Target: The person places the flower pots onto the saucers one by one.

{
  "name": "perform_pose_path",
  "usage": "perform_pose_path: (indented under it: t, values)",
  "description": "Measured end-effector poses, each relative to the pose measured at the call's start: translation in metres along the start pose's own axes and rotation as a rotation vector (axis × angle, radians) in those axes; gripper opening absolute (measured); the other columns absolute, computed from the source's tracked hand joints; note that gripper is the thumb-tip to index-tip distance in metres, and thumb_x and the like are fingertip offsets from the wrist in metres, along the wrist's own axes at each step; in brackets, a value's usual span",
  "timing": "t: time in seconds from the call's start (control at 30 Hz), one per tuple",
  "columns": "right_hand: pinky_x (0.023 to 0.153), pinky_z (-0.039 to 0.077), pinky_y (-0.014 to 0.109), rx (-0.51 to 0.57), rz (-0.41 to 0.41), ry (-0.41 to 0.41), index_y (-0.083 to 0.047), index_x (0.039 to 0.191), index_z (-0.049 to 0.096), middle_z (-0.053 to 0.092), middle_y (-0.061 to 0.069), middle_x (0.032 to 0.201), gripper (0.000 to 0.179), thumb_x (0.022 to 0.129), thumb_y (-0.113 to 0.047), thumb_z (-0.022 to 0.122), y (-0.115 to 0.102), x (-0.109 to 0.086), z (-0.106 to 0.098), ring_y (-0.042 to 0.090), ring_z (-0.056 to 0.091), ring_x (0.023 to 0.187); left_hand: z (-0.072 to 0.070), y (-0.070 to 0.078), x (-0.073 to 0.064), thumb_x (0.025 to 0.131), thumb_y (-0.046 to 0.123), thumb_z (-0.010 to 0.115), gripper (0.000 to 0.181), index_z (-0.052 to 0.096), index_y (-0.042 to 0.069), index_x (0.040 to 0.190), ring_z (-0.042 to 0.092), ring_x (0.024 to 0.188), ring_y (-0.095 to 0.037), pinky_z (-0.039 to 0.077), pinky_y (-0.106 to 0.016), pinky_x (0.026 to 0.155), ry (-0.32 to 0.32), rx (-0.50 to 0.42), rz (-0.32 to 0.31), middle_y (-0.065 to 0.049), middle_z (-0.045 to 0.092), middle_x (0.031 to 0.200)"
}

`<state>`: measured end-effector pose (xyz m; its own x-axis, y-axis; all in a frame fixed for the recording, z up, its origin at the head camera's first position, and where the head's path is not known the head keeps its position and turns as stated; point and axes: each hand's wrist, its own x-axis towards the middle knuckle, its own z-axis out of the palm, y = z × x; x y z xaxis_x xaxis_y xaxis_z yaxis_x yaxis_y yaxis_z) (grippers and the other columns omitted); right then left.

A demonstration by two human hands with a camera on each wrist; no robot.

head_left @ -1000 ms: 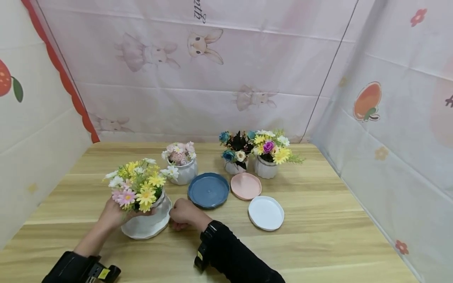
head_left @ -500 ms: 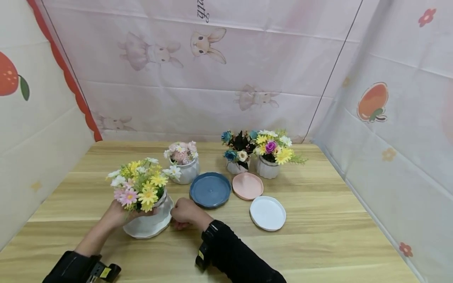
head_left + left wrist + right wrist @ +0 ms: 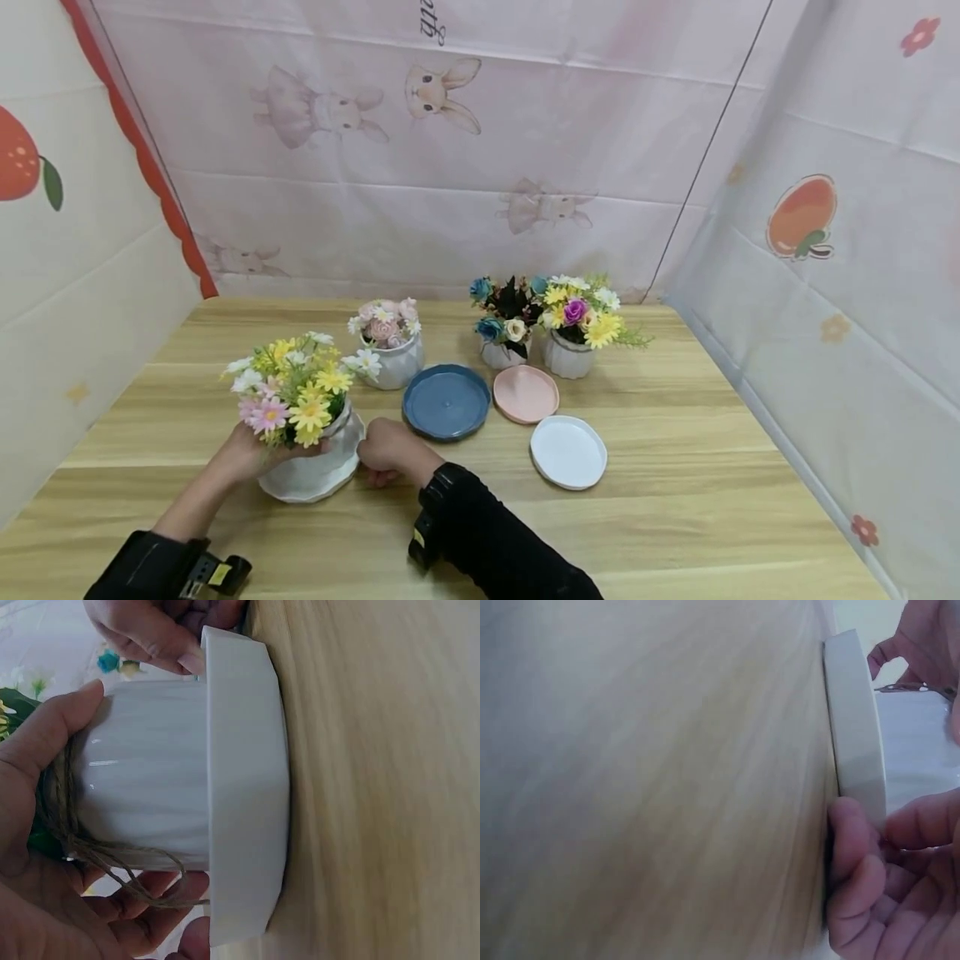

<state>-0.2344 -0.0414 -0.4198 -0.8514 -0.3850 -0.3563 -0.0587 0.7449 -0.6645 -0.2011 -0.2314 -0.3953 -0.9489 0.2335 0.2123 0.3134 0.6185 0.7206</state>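
Note:
A white ribbed flower pot (image 3: 146,772) with twine round its neck holds yellow, white and pink artificial flowers (image 3: 296,392). My left hand (image 3: 258,457) grips it near the rim, thumb on one side and fingers on the other. The pot's base sits within a white saucer (image 3: 315,479) with a faceted rim; whether it bears on the bottom is hidden. On the saucer's right side my right hand (image 3: 396,450) pinches the rim (image 3: 859,735), thumb at the top edge and curled fingers against the outer wall.
Right of my right hand lie a blue saucer (image 3: 446,402), a pink saucer (image 3: 527,394) and a white saucer (image 3: 568,452). Behind them stand a pot of pink flowers (image 3: 393,367), one with blue roses (image 3: 504,354) and one with mixed flowers (image 3: 568,357). Printed cloth (image 3: 480,150) walls the wooden table.
Both hands keep their hold on the pot and saucer, with almost no movement. The head view has shifted slightly.

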Motion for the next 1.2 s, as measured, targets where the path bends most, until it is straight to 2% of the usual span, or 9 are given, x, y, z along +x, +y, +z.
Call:
perform_pose_path:
  t: [0.17, 0.27, 0.4, 0.57, 0.67, 0.77, 0.93, 1.07, 1.2]
  values:
    - [0.038, 0.035, 0.024, -0.040, -0.018, 0.011, -0.003, 0.056, 0.057, 0.053, 0.005, 0.044, 0.038, 0.092, -0.010, 0.046, -0.005, 0.003, 0.004, 0.017, 0.047, 0.038, -0.006, -0.010, 0.000, 0.070, 0.020, 0.083, 0.096, 0.023, -0.002, 0.142, 0.031, 0.125, -0.040, 0.027, -0.060, 0.097, -0.025, -0.094, -0.009, -0.022, 0.035, 0.136]
    - [0.037, 0.033, 0.024, -0.038, -0.003, 0.026, -0.003, 0.053, 0.056, 0.050, 0.005, 0.042, 0.041, 0.092, -0.010, 0.047, -0.011, 0.005, 0.007, 0.018, 0.044, 0.035, -0.012, -0.016, 0.001, 0.071, 0.021, 0.083, 0.095, 0.024, 0.001, 0.142, 0.033, 0.124, -0.036, 0.032, -0.040, 0.100, -0.042, -0.103, -0.026, -0.019, 0.035, 0.136]
    - [0.035, 0.031, 0.024, -0.050, 0.039, 0.035, -0.003, 0.051, 0.055, 0.049, 0.005, 0.041, 0.043, 0.093, -0.011, 0.047, -0.019, 0.008, 0.009, 0.017, 0.043, 0.034, -0.021, -0.023, 0.001, 0.073, 0.022, 0.081, 0.092, 0.024, 0.004, 0.143, 0.034, 0.123, -0.031, 0.030, -0.012, 0.087, -0.060, -0.090, -0.023, -0.014, 0.036, 0.135]
    - [0.034, 0.031, 0.024, -0.073, 0.080, 0.058, -0.003, 0.053, 0.057, 0.051, 0.005, 0.042, 0.045, 0.095, -0.015, 0.048, -0.025, 0.011, 0.013, 0.018, 0.044, 0.034, -0.029, -0.027, -0.002, 0.076, 0.020, 0.079, 0.090, 0.022, 0.005, 0.144, 0.033, 0.121, -0.015, 0.031, -0.010, 0.085, -0.097, -0.109, -0.039, -0.013, 0.033, 0.137]
    - [0.035, 0.035, 0.024, -0.076, 0.096, 0.080, -0.004, 0.055, 0.058, 0.053, 0.004, 0.044, 0.044, 0.096, -0.019, 0.048, -0.026, 0.012, 0.016, 0.017, 0.047, 0.035, -0.030, -0.029, -0.004, 0.077, 0.020, 0.078, 0.088, 0.023, 0.006, 0.143, 0.033, 0.119, -0.010, 0.034, -0.020, 0.090, -0.113, -0.114, -0.052, -0.013, 0.033, 0.138]
    - [0.035, 0.039, 0.024, -0.095, 0.103, 0.089, -0.006, 0.057, 0.060, 0.056, 0.003, 0.046, 0.045, 0.097, -0.023, 0.049, -0.027, 0.013, 0.020, 0.016, 0.051, 0.036, -0.031, -0.030, -0.006, 0.077, 0.020, 0.078, 0.087, 0.024, 0.005, 0.143, 0.034, 0.121, -0.019, 0.035, -0.037, 0.095, -0.112, -0.098, -0.045, -0.014, 0.034, 0.137]
    - [0.036, 0.040, 0.023, -0.137, 0.111, 0.087, -0.007, 0.057, 0.061, 0.055, 0.003, 0.046, 0.047, 0.097, -0.031, 0.050, -0.030, 0.013, 0.021, 0.015, 0.051, 0.036, -0.035, -0.034, -0.007, 0.076, 0.020, 0.079, 0.088, 0.024, 0.003, 0.143, 0.033, 0.122, -0.034, 0.034, -0.048, 0.096, -0.103, -0.075, -0.035, -0.016, 0.035, 0.137]
    - [0.037, 0.038, 0.023, -0.174, 0.096, 0.088, -0.008, 0.056, 0.058, 0.051, 0.002, 0.043, 0.048, 0.097, -0.032, 0.050, -0.032, 0.013, 0.021, 0.014, 0.048, 0.035, -0.040, -0.039, -0.008, 0.075, 0.018, 0.079, 0.085, 0.028, 0.003, 0.141, 0.038, 0.119, -0.017, 0.038, -0.028, 0.093, -0.094, -0.047, -0.023, -0.014, 0.039, 0.134]
    - [0.036, 0.038, 0.022, -0.215, 0.091, 0.099, -0.008, 0.056, 0.058, 0.048, 0.001, 0.040, 0.049, 0.097, -0.034, 0.050, -0.035, 0.013, 0.022, 0.013, 0.047, 0.033, -0.044, -0.044, -0.008, 0.075, 0.017, 0.080, 0.080, 0.032, 0.003, 0.138, 0.039, 0.110, 0.004, 0.034, -0.010, 0.083, -0.091, -0.047, -0.002, -0.012, 0.042, 0.130]
